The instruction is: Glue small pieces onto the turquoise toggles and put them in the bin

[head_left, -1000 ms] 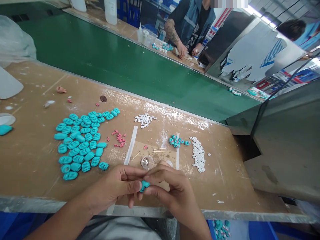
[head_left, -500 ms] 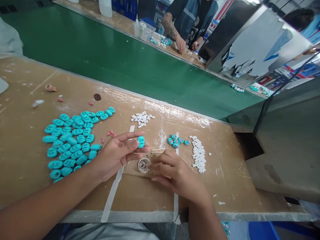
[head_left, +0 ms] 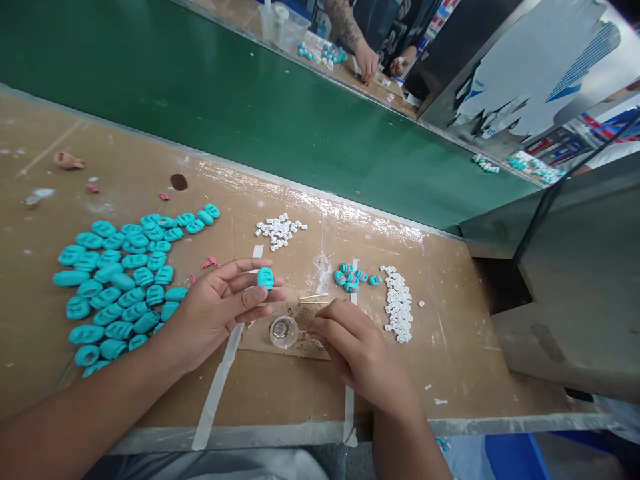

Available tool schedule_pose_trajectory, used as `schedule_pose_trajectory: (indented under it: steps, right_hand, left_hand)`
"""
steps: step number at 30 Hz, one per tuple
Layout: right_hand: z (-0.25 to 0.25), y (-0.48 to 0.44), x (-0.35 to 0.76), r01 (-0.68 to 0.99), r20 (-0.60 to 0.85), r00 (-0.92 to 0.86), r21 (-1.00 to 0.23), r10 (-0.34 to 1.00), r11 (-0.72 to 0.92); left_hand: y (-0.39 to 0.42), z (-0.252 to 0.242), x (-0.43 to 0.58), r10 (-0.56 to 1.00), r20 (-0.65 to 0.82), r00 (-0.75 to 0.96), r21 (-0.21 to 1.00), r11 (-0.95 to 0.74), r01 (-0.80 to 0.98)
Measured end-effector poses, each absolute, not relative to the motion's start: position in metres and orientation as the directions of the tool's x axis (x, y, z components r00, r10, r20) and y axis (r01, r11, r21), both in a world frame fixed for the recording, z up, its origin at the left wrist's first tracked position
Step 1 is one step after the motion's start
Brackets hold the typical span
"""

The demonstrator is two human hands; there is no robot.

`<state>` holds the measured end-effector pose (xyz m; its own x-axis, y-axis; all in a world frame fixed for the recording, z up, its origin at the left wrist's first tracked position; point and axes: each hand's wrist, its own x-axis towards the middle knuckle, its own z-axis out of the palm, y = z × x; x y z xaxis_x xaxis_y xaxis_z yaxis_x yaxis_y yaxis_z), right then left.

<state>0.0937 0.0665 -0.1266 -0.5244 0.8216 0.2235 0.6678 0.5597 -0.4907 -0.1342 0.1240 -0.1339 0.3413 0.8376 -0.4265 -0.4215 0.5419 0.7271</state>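
Note:
In my left hand (head_left: 220, 308) a small turquoise moulded piece (head_left: 265, 278) is gripped between thumb and fingers, its slotted face showing. My right hand (head_left: 353, 343) has its fingertips pinched together, low over a small cardboard piece (head_left: 270, 346); whatever they hold is hidden. Just left of those fingertips stands a round clear cup (head_left: 283, 332). Thin sticks (head_left: 313, 299) lie behind it. Many turquoise pieces (head_left: 107, 273) are spread to the left of my left hand. Beyond my right hand sits a small group of turquoise pieces with pink stripes (head_left: 351, 277).
Small white parts form one pile (head_left: 280, 231) at centre back and another (head_left: 399, 307) at right. A dark brown disc (head_left: 179, 182) and pink bits (head_left: 210, 262) lie left. A metal box (head_left: 575, 287) borders the right. Across the green belt (head_left: 200, 100), another person's hands work.
My right hand has drawn back from over the clear cup, which now shows fully. My left hand still holds the turquoise piece. The camera view has shifted slightly.

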Motion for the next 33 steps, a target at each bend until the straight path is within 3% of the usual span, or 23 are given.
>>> schedule_pose_trajectory:
  steps: [3, 7, 10, 13, 24, 33]
  right_hand:
    - [-0.126, 0.065, 0.091, 0.633, 0.283, -0.433, -0.580, 0.855, 0.513]
    - [-0.128, 0.062, 0.076, 0.386, 0.428, -0.062, -0.823, 0.902, 0.417]
    - [-0.131, 0.059, 0.060, 0.107, 0.379, 0.161, -0.925, 0.911, 0.365]
    - [-0.135, 0.054, 0.050, -0.045, 0.320, 0.176, -0.942, 0.931, 0.332]
    - [-0.132, 0.046, 0.050, 0.121, 0.324, 0.084, -0.942, 0.942, 0.313]
    - [-0.135, 0.045, 0.051, 0.091, 0.296, 0.118, -0.954, 0.948, 0.286]
  left_hand:
    - [0.122, -0.133, -0.134, 0.849, -0.388, 0.359, 0.758, 0.516, -0.400]
    - [0.117, -0.134, -0.131, 0.814, -0.377, 0.441, 0.766, 0.542, -0.346]
    - [0.109, -0.136, -0.127, 0.754, -0.381, 0.535, 0.741, 0.595, -0.311]
    - [0.100, -0.138, -0.123, 0.720, -0.356, 0.596, 0.726, 0.614, -0.308]
    - [0.094, -0.138, -0.123, 0.716, -0.351, 0.603, 0.736, 0.609, -0.295]
    - [0.096, -0.134, -0.123, 0.744, -0.362, 0.562, 0.789, 0.566, -0.240]
